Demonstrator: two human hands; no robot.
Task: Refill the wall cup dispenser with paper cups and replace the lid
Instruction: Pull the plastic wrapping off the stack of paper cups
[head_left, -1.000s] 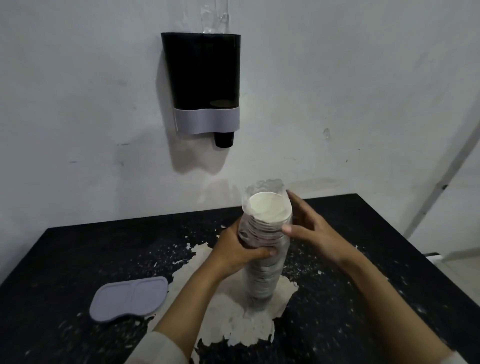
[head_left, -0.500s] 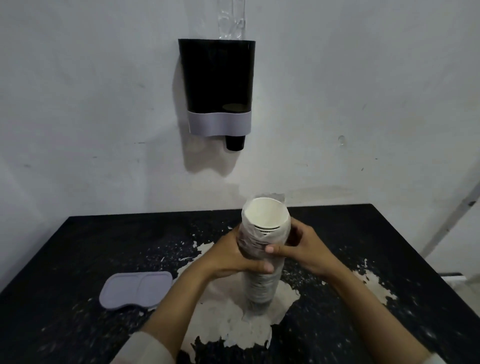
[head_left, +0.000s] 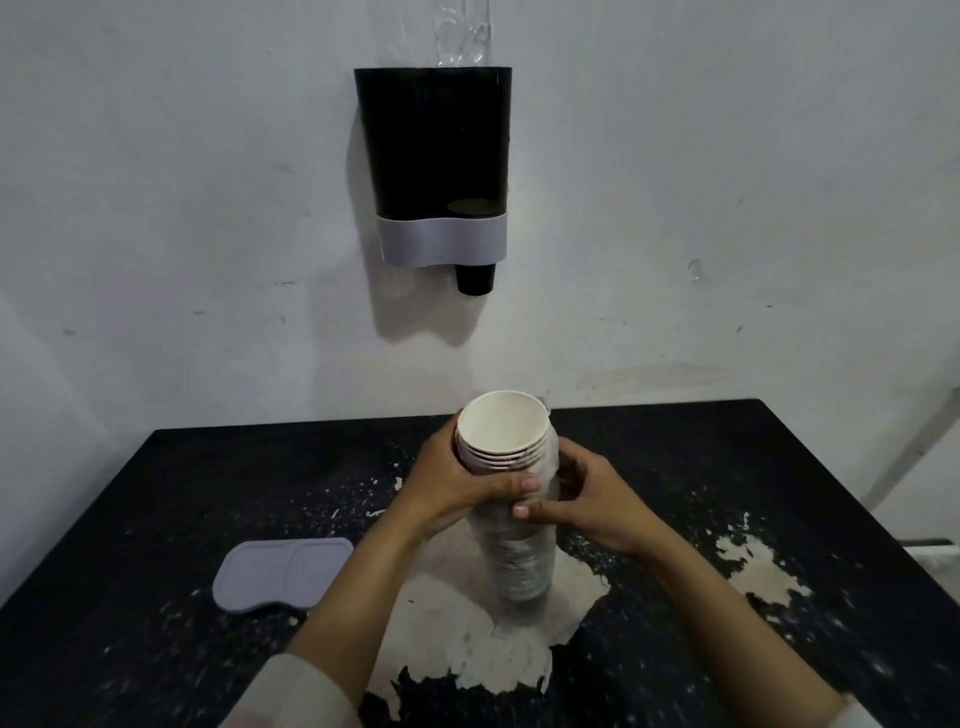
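From the head camera, a tall stack of white paper cups (head_left: 511, 499) is standing upright on a worn black table (head_left: 156, 519), its lower part apparently sheathed in thin clear plastic. The left hand (head_left: 457, 486) is wrapping its fingers around the stack near the bare, ridged top rims. The right hand (head_left: 587, 501) is curling around the other side, thumb pressing the sleeve. A smooth grey oblong lid (head_left: 285, 574) is lying flat at left. The dark translucent cup dispenser (head_left: 434, 156) is hanging open-topped on the wall.
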